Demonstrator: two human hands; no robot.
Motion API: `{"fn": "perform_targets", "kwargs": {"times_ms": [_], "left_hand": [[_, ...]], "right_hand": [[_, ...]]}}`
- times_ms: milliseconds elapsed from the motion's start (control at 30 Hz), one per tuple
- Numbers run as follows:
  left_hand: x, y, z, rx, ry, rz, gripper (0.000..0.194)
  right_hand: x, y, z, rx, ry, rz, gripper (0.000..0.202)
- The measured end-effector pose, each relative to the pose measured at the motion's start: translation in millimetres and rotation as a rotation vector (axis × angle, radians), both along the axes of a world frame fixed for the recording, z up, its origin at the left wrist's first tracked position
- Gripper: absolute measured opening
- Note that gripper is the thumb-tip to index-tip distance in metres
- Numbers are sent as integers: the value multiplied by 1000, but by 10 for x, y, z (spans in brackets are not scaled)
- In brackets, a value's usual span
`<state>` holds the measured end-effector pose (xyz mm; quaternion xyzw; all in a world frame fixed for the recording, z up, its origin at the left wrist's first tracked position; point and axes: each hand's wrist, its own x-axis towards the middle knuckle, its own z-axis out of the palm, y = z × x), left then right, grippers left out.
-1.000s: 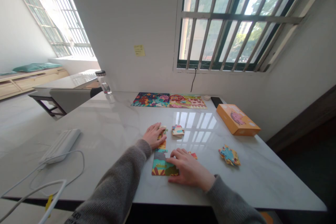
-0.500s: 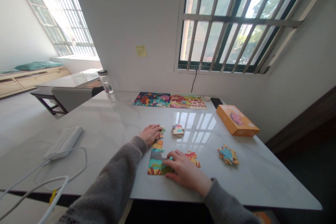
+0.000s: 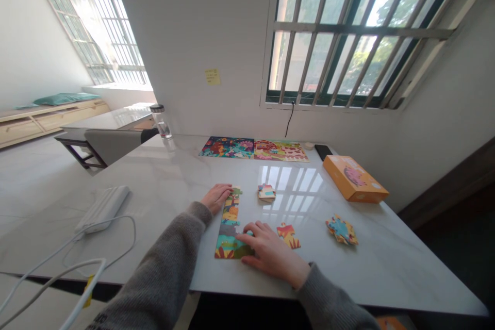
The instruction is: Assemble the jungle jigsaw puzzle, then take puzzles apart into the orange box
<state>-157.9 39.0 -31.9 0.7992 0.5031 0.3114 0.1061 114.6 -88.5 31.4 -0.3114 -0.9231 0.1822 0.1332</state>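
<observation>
A partly joined jigsaw strip [image 3: 231,213] with colourful animal pictures lies on the white marble-look table in front of me. My left hand [image 3: 217,198] rests at the strip's upper left edge, fingers stretched out and fingertips touching it. Over the lower right part, my right hand [image 3: 265,246] lies with its fingers apart, hiding some of the picture. Just right of that hand is a loose red-and-yellow puzzle piece [image 3: 288,236]. A small stack of pieces [image 3: 266,193] sits beyond my hands, and a heap of blue-and-yellow pieces [image 3: 342,229] lies farther right.
Two finished picture puzzles [image 3: 227,147] lie side by side along the wall. An orange box [image 3: 356,178] and a black phone [image 3: 323,152] are at the back right. A clear bottle [image 3: 161,122] stands back left, near a white power strip [image 3: 103,209] with cables.
The whole view has shifted slightly. Both hands and the strip have moved a little to the left, and the loose red-and-yellow piece shows more fully.
</observation>
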Motion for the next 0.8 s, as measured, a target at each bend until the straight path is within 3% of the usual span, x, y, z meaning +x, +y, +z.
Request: {"fn": "perform_targets", "kwargs": {"times_ms": [167,333,467,600,800], "left_hand": [[-71,-89,143,59,-116,136,36],[63,-174,185,70,-117,70,26],[214,-212,182,68,-115,22,23],[264,-228,178,48,-111,0,21],[274,-231,164,31,-102,-14,22]], "right_hand": [[233,263,52,-160,200,-18,44],[500,924,-39,86,283,-242,35],[538,1305,-168,142,194,-365,64],[468,1426,-283,60,73,-392,87],[452,1436,-304,43,7,-404,76]]}}
